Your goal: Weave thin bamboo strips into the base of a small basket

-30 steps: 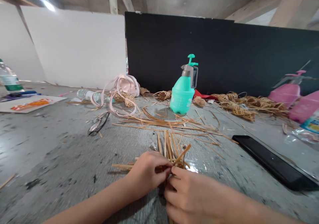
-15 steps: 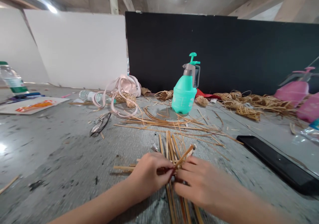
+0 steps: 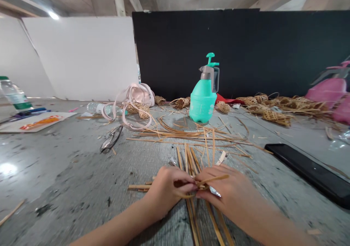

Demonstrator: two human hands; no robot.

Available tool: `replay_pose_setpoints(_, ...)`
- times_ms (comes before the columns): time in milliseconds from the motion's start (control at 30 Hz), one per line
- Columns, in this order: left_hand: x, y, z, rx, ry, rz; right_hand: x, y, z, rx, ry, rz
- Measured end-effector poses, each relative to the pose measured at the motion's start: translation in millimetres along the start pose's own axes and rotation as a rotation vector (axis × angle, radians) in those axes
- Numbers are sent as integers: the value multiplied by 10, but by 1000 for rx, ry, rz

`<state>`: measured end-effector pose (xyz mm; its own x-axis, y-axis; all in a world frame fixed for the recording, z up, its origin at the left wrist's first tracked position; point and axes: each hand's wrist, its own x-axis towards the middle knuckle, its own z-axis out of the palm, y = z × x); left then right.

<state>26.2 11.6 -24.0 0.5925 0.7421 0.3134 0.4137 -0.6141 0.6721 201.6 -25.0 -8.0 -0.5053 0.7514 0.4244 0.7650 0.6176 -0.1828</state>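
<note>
Narrow tan bamboo strips (image 3: pixel 193 222) cross each other on the grey table in front of me, some running away from me and some sideways. My left hand (image 3: pixel 171 189) pinches a strip with thumb and fingertips where they cross. Close against it, my right hand (image 3: pixel 222 189) is closed on the strips too, and one strip end (image 3: pixel 216 179) sticks out over its fingers. The crossing itself is mostly hidden by my fingers. A small shiny piece (image 3: pixel 215 191) shows beneath my right hand.
Loose strips (image 3: pixel 177 133) lie beyond my hands, before a green spray bottle (image 3: pixel 202 102). A black phone (image 3: pixel 306 173) is at right, glasses (image 3: pixel 111 140) at left. Woven bamboo pieces (image 3: pixel 276 117), a pink bag (image 3: pixel 142 93) and a plastic bottle (image 3: pixel 105 109) stand or lie farther back.
The strip end that pointed up from between my fingers now lies lower, slanting right over my right hand. My right hand's fingers have drawn together into a pinch.
</note>
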Motion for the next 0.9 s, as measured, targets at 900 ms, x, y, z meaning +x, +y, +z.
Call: replay_pose_setpoints(900, 12, -54, -96, -138, -66, 59, 51, 24, 5, 32, -74, 142)
